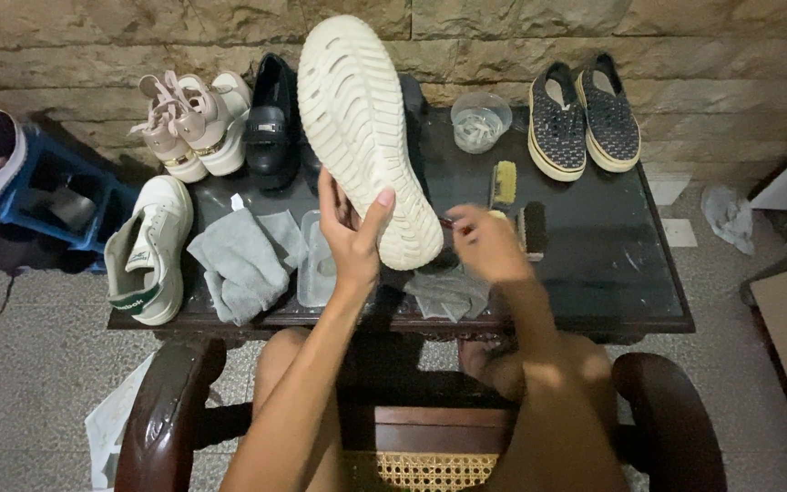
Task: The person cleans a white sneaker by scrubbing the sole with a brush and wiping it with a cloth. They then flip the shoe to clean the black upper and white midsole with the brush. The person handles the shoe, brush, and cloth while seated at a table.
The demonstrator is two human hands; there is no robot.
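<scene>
My left hand (352, 232) grips a white sneaker (362, 128) by its heel end, sole turned up toward me, held above the dark table (594, 264). My right hand (485, 241) is just right of the sneaker's heel, fingers closed on a small dark object with a red tip (449, 222); what it is cannot be told. A grey cloth (448, 293) lies under my right hand at the table's front edge. A yellow-bristled brush (503, 182) and a dark brush (534, 228) lie right beside that hand.
On the table: a white sneaker with green trim (149, 251), grey cloths (243, 260), a clear tray (316, 264), beige sandals (189, 123), a black loafer (272, 123), a clear bowl (480, 118), dark patterned slip-ons (585, 114). A blue crate (56, 196) stands left. Chair arms (161, 415) frame my knees.
</scene>
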